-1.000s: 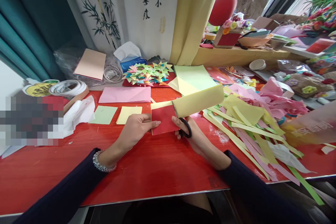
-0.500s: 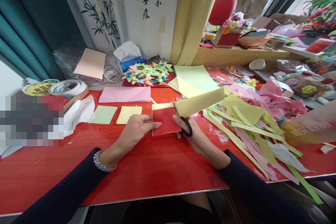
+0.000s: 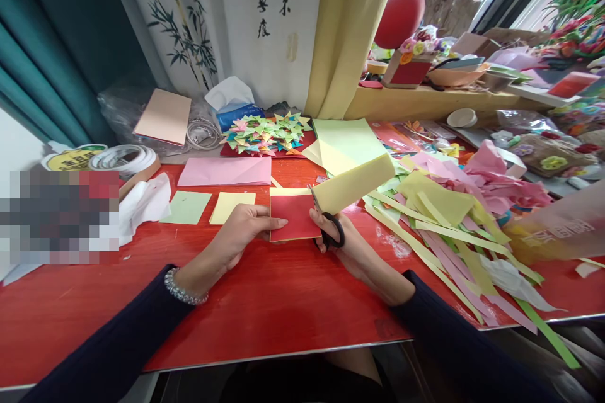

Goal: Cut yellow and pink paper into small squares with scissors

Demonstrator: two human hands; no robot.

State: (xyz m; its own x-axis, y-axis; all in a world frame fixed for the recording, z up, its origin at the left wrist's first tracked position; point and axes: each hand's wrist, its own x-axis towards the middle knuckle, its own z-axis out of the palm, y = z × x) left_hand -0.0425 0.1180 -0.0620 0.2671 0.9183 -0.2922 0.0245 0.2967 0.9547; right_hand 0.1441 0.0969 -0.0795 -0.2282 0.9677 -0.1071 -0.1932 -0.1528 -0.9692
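Note:
My left hand (image 3: 253,225) pinches the left edge of a red square card (image 3: 293,217), thumb on top, with yellow paper lying under it. The yellow paper (image 3: 355,184) sticks out past the card's right side and tilts up. In my right hand (image 3: 341,236) are black-handled scissors (image 3: 336,230), their blades at the card's upper right corner against the yellow paper. Left of the card lie a yellow paper square (image 3: 230,206) and a pale green paper square (image 3: 186,208). Behind them rests a folded pink sheet (image 3: 224,171).
Paper strips and scraps (image 3: 454,233) heap up on the right of the red table (image 3: 265,308), some over its front edge. A pile of folded paper stars (image 3: 267,133) sits at the back beside pale green sheets (image 3: 345,138). White tape rolls (image 3: 123,158) stand at the left.
Both hands, the red card and the scissors have shifted slightly left. The loose yellow flap has swung, its right end now nearer and more steeply tilted.

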